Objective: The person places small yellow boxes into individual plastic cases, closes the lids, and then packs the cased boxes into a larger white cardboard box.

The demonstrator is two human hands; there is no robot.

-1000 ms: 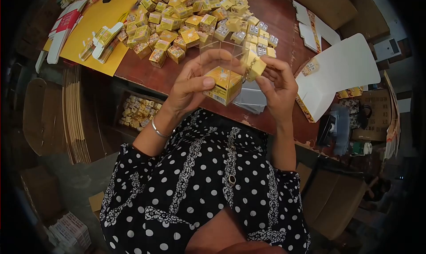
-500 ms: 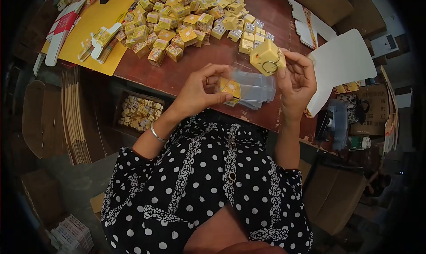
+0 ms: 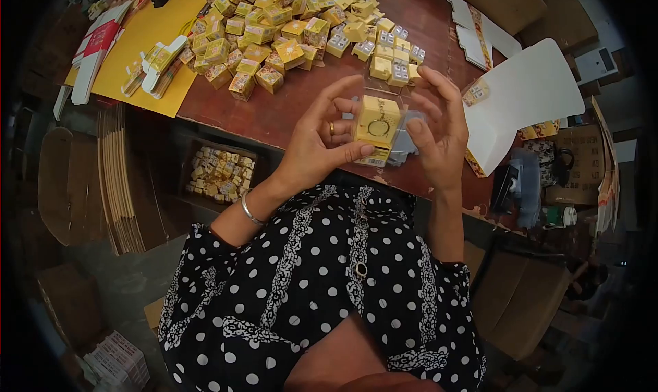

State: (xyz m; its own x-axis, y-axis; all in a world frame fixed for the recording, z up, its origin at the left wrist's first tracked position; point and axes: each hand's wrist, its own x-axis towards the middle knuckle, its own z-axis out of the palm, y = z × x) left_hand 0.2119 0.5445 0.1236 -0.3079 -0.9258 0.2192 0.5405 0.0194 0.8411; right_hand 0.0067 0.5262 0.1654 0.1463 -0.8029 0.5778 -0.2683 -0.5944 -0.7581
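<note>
Yellow keyring cube (image 3: 381,115) appears inside the clear box (image 3: 375,157), over the worktop (image 3: 240,121). Left hand (image 3: 315,144) grips box; right hand (image 3: 442,142) open just beside. Looks like insertion; next move likely needs square seating, light pressure.

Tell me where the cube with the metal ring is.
The cube is just right of centre in the head view, at the clear box in the left hand, near the right hand.
</note>
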